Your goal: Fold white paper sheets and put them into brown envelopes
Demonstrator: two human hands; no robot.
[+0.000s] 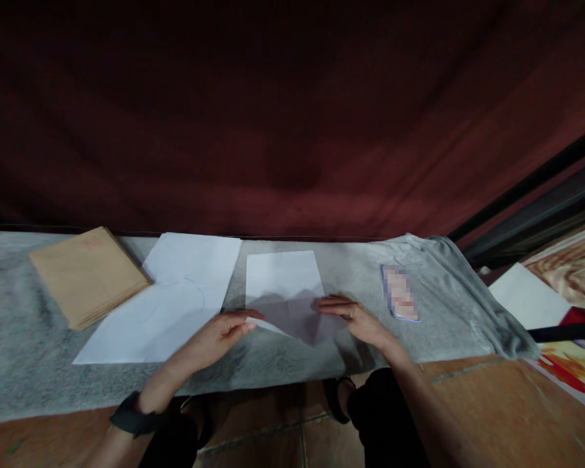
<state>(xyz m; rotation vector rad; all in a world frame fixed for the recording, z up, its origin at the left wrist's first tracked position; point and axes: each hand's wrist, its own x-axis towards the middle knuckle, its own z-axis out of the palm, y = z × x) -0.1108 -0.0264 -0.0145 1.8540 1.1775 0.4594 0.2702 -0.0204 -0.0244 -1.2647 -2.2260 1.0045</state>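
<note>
A white sheet of paper (285,279) lies in front of me, its near left corner lifted and folded over. My left hand (231,327) holds that raised edge between thumb and fingers. On the sheet's right side rests my right hand (353,315), fingers stretched out and lying flat on the paper. Left of the sheet is a stack of larger white paper (175,299). A pile of brown envelopes (90,273) overlaps that stack's left edge.
A grey cloth (448,299) covers the low bench. To the right lies a phone (400,292) with a blurred surface. A dark red curtain (292,130) hangs behind. Brown floor tiles (472,403) are in front, and printed sheets (578,370) sit at far right.
</note>
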